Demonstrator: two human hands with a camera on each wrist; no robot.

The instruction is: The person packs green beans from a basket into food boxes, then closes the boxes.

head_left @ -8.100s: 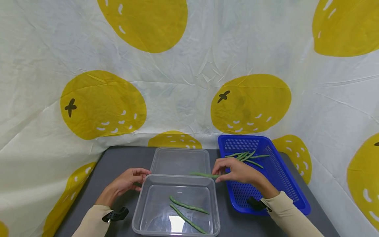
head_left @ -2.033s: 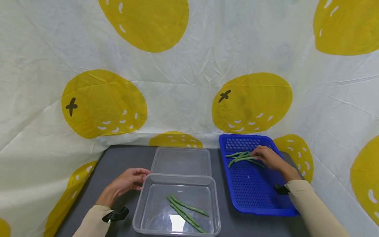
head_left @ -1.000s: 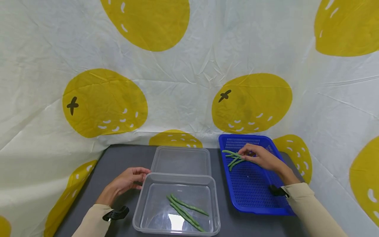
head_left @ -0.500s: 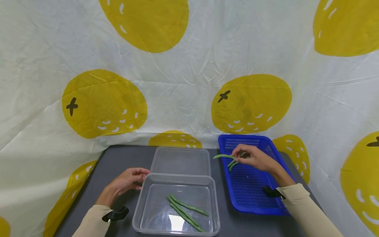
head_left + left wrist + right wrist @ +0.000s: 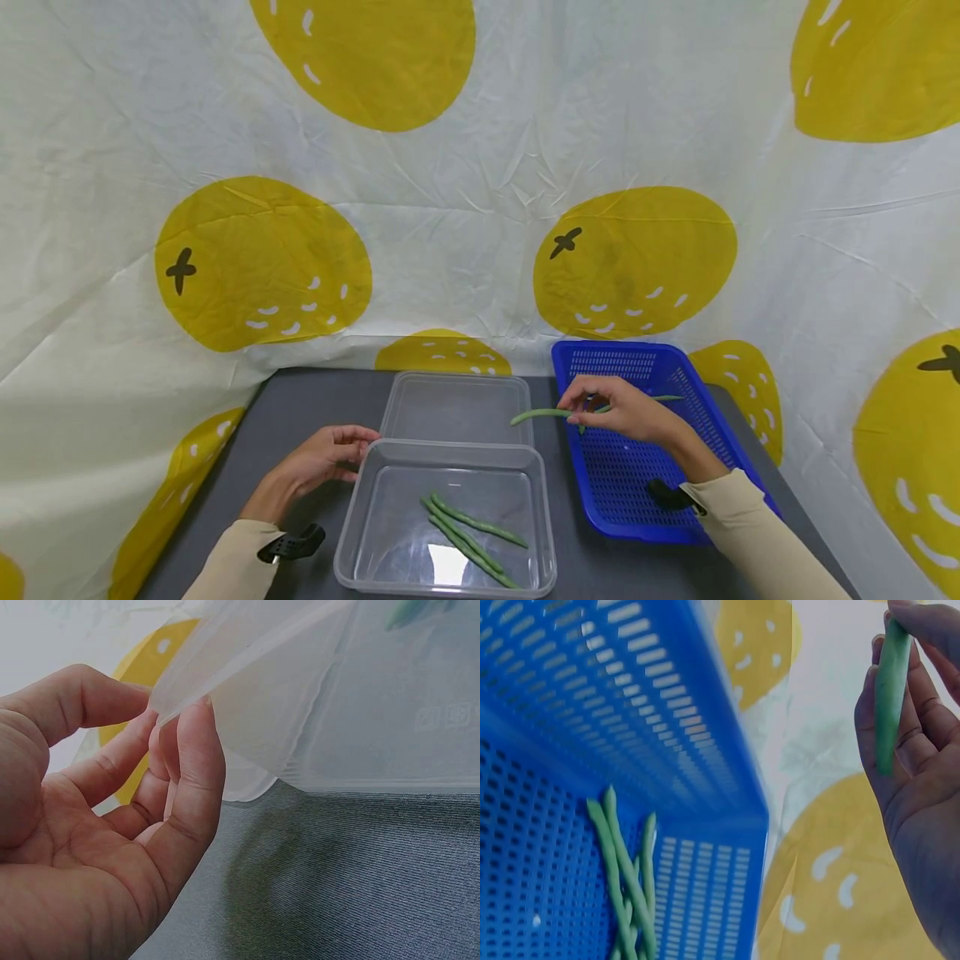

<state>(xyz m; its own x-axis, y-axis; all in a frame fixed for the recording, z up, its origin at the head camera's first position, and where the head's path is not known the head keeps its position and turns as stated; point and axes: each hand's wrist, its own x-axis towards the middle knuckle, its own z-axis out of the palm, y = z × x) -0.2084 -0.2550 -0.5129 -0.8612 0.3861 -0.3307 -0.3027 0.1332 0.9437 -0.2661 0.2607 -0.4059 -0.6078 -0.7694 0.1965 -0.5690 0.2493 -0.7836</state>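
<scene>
A clear plastic container (image 5: 443, 452) stands at the front centre, with three green beans (image 5: 480, 525) lying in it. Its back left corner is pinched by my left hand (image 5: 318, 462); the left wrist view shows thumb and fingers of that hand (image 5: 127, 795) at the rim (image 5: 176, 697). My right hand (image 5: 626, 410) pinches a green bean (image 5: 540, 413) over the left edge of the blue basket (image 5: 592, 492), the bean pointing left. In the right wrist view, the held bean (image 5: 892, 697) hangs from the hand (image 5: 922, 750), and several beans (image 5: 622, 877) lie in the basket.
A flat clear lid (image 5: 461, 408) lies behind the container on the dark grey table (image 5: 322, 396). Behind the table hangs a white cloth (image 5: 450, 275) with yellow fruit prints. The raised basket wall stands between container and beans on the right.
My right hand has lifted a bean out of the pile in the basket and moved left and toward the container. Eight seconds back, two beans lay in the container; now three do. The left hand stays put.
</scene>
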